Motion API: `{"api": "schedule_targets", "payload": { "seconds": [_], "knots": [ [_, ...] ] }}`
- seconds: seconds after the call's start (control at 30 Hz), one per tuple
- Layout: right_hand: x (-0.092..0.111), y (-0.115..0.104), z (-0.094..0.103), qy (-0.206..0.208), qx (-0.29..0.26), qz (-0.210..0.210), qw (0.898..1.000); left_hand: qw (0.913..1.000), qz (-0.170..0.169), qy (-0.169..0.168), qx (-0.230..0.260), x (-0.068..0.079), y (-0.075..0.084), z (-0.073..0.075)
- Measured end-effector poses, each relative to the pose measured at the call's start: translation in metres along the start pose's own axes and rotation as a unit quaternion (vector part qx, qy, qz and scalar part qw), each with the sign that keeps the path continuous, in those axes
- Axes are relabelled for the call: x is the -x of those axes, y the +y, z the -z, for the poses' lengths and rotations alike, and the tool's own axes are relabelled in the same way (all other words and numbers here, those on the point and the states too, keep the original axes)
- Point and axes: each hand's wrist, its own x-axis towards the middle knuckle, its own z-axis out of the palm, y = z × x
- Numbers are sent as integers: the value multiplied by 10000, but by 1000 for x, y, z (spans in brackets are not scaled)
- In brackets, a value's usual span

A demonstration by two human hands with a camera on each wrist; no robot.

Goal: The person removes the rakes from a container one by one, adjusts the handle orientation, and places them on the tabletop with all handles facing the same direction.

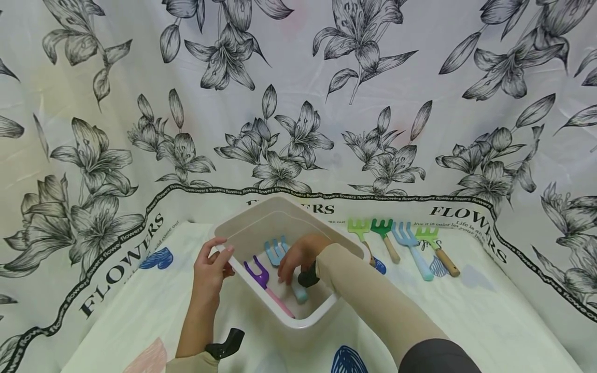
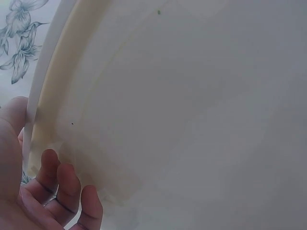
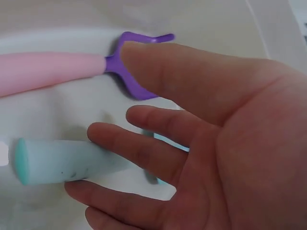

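A white plastic bin is tilted toward me in the head view. My left hand grips its left rim, thumb on one side and fingers curled on the other. Inside lie a small purple garden fork with a pink handle and a light-blue hand rake with a pale turquoise handle. My right hand reaches into the bin above the blue rake. In the right wrist view its fingers are spread around the pale handle without closing on it, and the thumb covers part of the purple fork head.
Right of the bin, several hand rakes lie in a row: a light green one, a dark green one, a blue one and another light green one. A flower-printed cloth hangs behind.
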Motion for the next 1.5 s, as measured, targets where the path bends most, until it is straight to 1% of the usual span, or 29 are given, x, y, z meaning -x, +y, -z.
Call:
{"api": "schedule_targets", "payload": {
  "seconds": [0.27, 0.37, 0.5, 0.57, 0.63, 0.73, 0.8, 0.9, 0.97, 1.03, 1.13, 1.2, 1.27, 1.33, 1.4, 1.5],
  "knots": [
    [3, -2, 7, 329, -705, 264, 9966, 10000, 1, -20, -44, 0, 2, -1],
    [7, -4, 10, 437, -792, 422, 9950, 10000, 15, -14, -19, 0, 2, -1],
    [12, -6, 12, 519, -733, 541, 9945, 10000, 5, -9, 24, 1, 2, 0],
    [14, -7, 13, 542, -914, 596, 9925, 10000, 1, -18, 58, 2, 1, 1],
    [17, -8, 14, 662, -1108, 730, 9889, 10000, -12, -29, 75, 2, 1, 1],
    [21, -7, 17, 966, -1468, 1088, 9784, 9999, -16, -44, 96, 3, 0, 1],
    [24, -6, 20, 1312, -1663, 1367, 9677, 10000, -20, -43, 78, 3, 0, 1],
    [26, -6, 25, 1928, -1903, 1773, 9461, 10000, -13, -27, 79, 3, 1, 1],
    [28, -6, 28, 2305, -2008, 1940, 9322, 10000, -3, -20, 78, 2, 1, 1],
    [29, -7, 29, 2710, -1957, 1992, 9212, 10000, -4, -21, 87, 3, 1, 1],
    [30, -8, 31, 3233, -1865, 1868, 9087, 10000, 4, -6, 88, 3, 1, 1],
    [29, -9, 31, 3504, -1863, 1753, 9010, 10000, -6, 3, 87, 3, 1, 1],
    [28, -9, 31, 3674, -1975, 1689, 8930, 10000, -14, 12, 85, 3, 2, 0],
    [28, -10, 30, 3755, -2112, 1669, 8869, 10000, -27, 10, 80, 2, 2, 0],
    [29, -11, 30, 3799, -2202, 1658, 8830, 10000, -41, 6, 75, 2, 2, -1],
    [29, -10, 29, 3829, -2268, 1662, 8800, 10000, -44, 2, 68, 1, 1, -1]
  ]
}}
